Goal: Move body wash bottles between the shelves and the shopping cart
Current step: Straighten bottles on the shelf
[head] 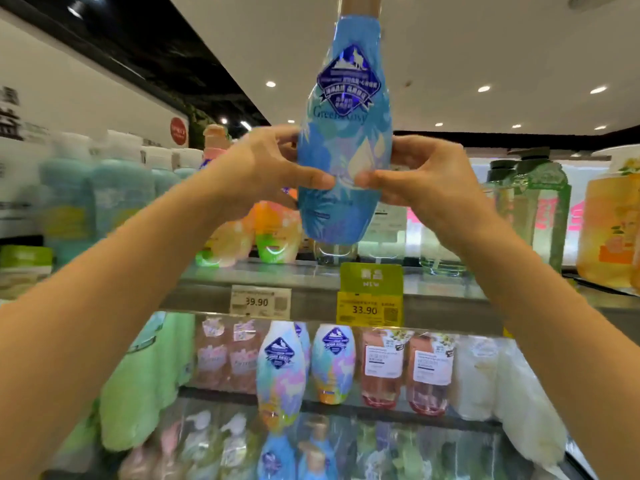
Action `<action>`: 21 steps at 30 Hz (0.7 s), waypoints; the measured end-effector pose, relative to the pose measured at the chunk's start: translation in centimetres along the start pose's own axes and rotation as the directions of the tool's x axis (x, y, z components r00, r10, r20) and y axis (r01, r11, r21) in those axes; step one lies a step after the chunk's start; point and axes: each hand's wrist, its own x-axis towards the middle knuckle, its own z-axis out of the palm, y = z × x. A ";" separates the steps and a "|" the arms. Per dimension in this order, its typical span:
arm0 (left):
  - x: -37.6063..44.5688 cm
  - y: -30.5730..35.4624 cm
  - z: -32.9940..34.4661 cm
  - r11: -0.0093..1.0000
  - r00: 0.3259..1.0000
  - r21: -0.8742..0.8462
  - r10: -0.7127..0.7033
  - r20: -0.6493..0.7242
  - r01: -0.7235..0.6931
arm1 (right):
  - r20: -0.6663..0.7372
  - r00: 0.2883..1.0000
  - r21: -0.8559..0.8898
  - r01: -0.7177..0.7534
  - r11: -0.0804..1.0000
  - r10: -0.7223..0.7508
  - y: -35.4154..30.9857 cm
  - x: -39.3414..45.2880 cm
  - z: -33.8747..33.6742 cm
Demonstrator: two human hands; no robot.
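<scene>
the blue body wash bottle (344, 140) is held upright between both hands, above the top shelf (311, 275). the left hand (263, 168) and the right hand (426, 178) grasp its sides, thumbs on the front. its cap is maybe cut off above.

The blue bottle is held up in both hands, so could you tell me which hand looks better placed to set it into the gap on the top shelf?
Probably the right hand: the gap lies just below it, right of the blue bottle.
</scene>
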 end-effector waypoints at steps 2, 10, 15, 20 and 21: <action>-2.7 0.5 -1.9 1.000 0.999 0.028 -0.012 -0.032 0.013 | 0.037 0.999 0.022 0.001 1.000 -0.002 -1.5 -1.1 2.2; -12.4 -1.2 -6.5 0.991 0.990 0.000 -0.135 -0.048 0.136 | 0.045 0.995 0.017 -0.090 0.996 0.089 -3.6 -7.9 9.8; -18.0 -3.5 -6.7 0.974 0.974 -0.016 -0.228 -0.012 0.228 | 0.020 0.977 0.039 -0.212 0.976 0.211 -3.9 -14.1 12.8; -23.3 -7.0 -4.6 0.951 0.954 -0.082 -0.297 0.030 0.299 | 0.005 0.939 0.034 -0.344 0.938 0.344 -2.5 -21.2 13.9; -24.3 -8.1 -3.9 0.942 0.947 -0.096 -0.318 0.047 0.321 | 0.005 0.927 0.040 -0.375 0.926 0.375 -1.8 -22.5 14.0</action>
